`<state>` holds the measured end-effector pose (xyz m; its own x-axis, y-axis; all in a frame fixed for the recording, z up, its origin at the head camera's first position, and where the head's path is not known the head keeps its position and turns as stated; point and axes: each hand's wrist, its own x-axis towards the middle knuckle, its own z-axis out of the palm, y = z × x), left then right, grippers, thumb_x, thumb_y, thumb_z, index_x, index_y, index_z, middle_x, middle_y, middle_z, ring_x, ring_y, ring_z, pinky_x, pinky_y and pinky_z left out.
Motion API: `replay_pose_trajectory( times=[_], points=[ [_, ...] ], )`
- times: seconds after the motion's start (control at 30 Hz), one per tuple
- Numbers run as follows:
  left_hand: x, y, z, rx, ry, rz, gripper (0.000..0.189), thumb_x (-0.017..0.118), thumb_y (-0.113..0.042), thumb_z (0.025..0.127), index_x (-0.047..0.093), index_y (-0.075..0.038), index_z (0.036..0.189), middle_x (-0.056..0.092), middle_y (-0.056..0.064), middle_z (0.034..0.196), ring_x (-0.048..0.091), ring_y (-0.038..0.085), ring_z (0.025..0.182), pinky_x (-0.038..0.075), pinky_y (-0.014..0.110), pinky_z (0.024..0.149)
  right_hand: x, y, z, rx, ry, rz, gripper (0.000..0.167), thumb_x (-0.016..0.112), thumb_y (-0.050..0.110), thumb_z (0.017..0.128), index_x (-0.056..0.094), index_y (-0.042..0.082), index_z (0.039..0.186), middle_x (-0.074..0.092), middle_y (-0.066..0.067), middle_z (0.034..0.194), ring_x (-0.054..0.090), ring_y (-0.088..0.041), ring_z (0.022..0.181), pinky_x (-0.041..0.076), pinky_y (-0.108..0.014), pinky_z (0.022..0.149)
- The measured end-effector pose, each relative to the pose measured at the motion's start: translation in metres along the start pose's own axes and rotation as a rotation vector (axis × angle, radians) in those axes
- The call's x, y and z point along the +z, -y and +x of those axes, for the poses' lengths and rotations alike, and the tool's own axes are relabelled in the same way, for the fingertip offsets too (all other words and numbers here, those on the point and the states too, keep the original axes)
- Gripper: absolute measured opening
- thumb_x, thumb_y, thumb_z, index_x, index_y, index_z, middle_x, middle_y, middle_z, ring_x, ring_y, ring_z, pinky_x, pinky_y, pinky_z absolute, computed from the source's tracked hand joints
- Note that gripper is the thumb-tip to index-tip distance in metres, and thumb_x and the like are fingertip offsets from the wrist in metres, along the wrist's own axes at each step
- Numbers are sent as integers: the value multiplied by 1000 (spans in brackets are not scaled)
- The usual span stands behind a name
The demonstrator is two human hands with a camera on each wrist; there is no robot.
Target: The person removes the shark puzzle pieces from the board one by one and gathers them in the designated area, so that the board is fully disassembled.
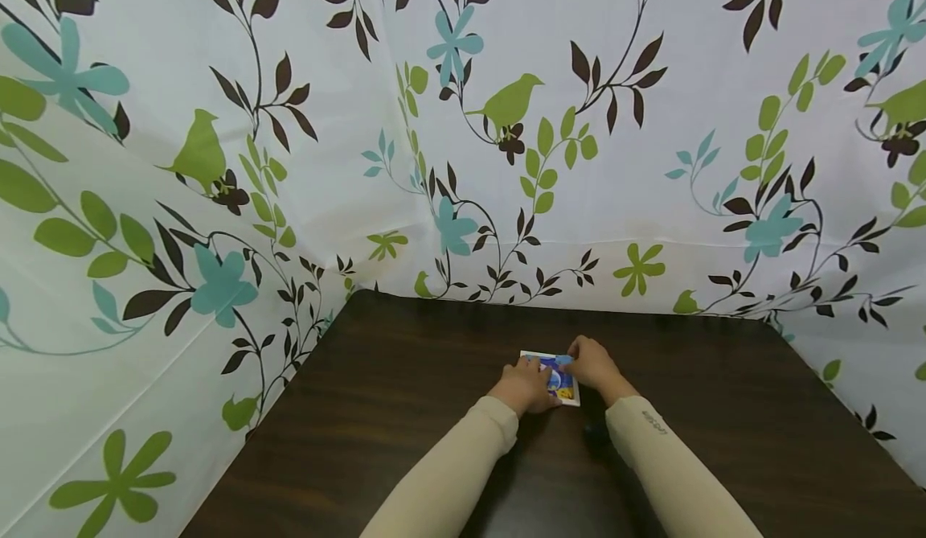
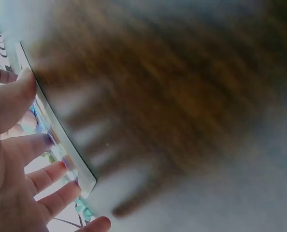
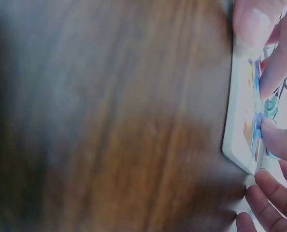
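Observation:
A small white-rimmed picture board [image 1: 570, 400], printed in blue and yellow, lies flat on the table. My left hand [image 1: 522, 385] holds it from the left, fingers spread over the picture. In the left wrist view the thumb [image 2: 22, 89] presses the near edge and the little finger reaches past the corner. At the far right corner my right hand [image 1: 596, 365] bends over the board, thumb and forefinger pinching a small light blue piece [image 1: 563, 359]. The right wrist view shows the right thumb [image 3: 278, 140] against the blue part; the piece is mostly hidden by fingers.
The dark brown wooden table [image 1: 405, 409] extends around the board on all sides. Behind and to the left hangs a white curtain [image 1: 325, 160] with leaves, flowers and birds, meeting the table's far edge.

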<state>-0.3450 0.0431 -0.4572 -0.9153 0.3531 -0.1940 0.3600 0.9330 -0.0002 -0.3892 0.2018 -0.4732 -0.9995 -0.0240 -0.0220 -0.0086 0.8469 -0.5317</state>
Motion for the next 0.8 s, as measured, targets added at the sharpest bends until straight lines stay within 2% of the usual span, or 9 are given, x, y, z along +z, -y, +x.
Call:
replay_pose_trajectory(
  times=[0.23,0.43,0.5,0.6,0.7,0.8],
  points=[
    [-3,-2,-2,-2,-4,-18,68,58,-62,92,45,-30,150,42,-3,152,36,19,142,40,43,111,-4,-4,-5,12,-40,135,25,74,14,87,57,1,100,62,-17,101,58,-29,87,50,-43,74],
    [-4,-1,-4,-10,-5,-21,67,58,-61,92,45,-30,150,40,-2,155,35,20,143,40,43,112,-8,-22,-9,-3,-84,310,21,72,17,90,61,0,98,65,-14,93,59,-23,80,47,-31,64],
    [-4,-1,-5,-14,-7,-13,67,58,-61,92,44,-30,150,39,-2,156,34,20,145,39,43,112,-17,-35,-12,10,-98,322,24,72,18,91,62,-1,101,67,-16,94,60,-24,81,46,-30,65],
    [-4,0,-5,-15,-13,-2,68,56,-62,93,43,-30,151,37,-2,158,33,20,146,39,43,113,-42,-64,-22,43,-125,285,30,68,21,93,63,-5,108,66,-23,102,61,-29,88,48,-34,68],
    [-3,0,-3,-15,-16,-12,67,57,-61,92,44,-30,150,37,-2,157,33,21,146,39,43,113,-70,-99,-35,112,-132,232,36,62,22,97,62,-8,116,64,-28,110,61,-35,94,50,-38,71],
    [-2,0,-2,-10,-16,-18,67,58,-60,92,45,-29,150,38,-1,157,33,21,146,39,43,113,-92,-130,-50,194,-130,184,39,59,23,97,61,-11,117,65,-29,109,61,-36,94,49,-38,70]
  ],
)
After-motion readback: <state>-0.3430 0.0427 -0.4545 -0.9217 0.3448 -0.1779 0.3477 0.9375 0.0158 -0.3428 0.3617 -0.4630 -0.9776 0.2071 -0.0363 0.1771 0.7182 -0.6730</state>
